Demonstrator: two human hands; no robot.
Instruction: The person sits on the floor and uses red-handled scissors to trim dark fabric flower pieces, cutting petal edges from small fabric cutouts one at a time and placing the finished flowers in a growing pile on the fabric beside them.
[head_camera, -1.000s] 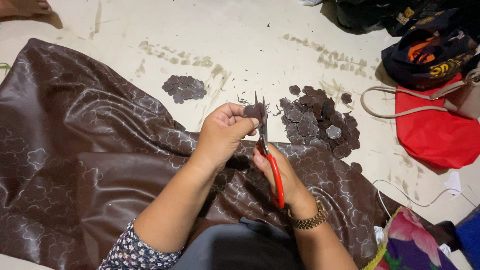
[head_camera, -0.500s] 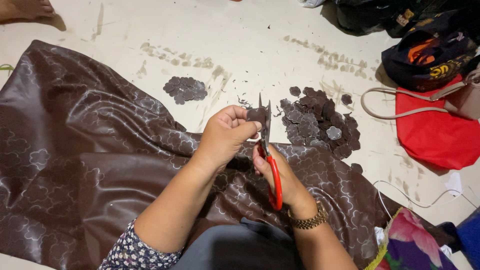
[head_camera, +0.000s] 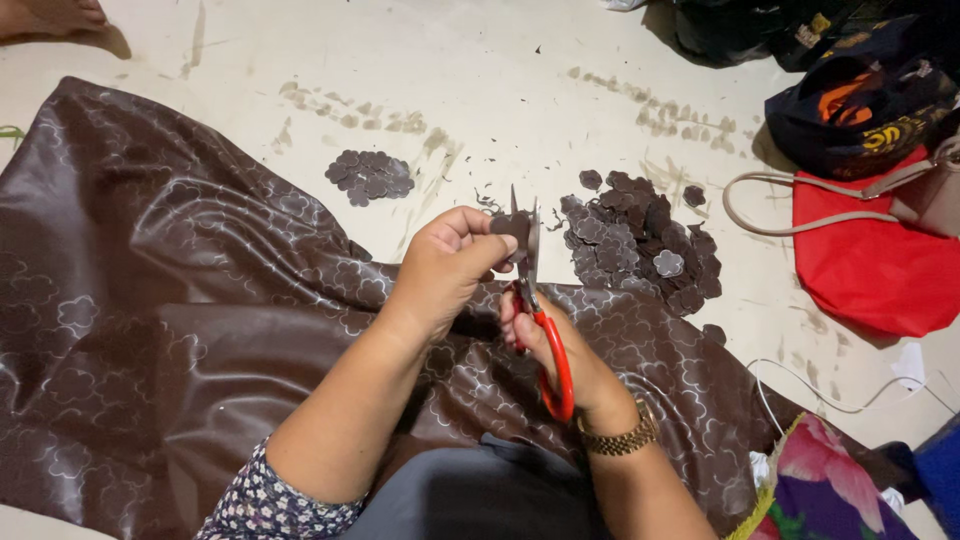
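Observation:
My left hand pinches a small brown fabric piece between thumb and fingers. My right hand grips red-handled scissors, blades pointing up at the piece. Both hands hover over a large brown fabric sheet with a pale flower pattern, spread on the floor. A big pile of cut brown pieces lies just right of the hands. A smaller pile of cut pieces lies farther up on the left.
A red cloth and a beige bag with a looped strap lie at right, dark bags behind them. A flowered cloth sits at bottom right. A person's bare foot shows at top left. Scraps dot the pale floor.
The hands and scissors stay in nearly the same place; the left hand has turned the small piece slightly against the blades.

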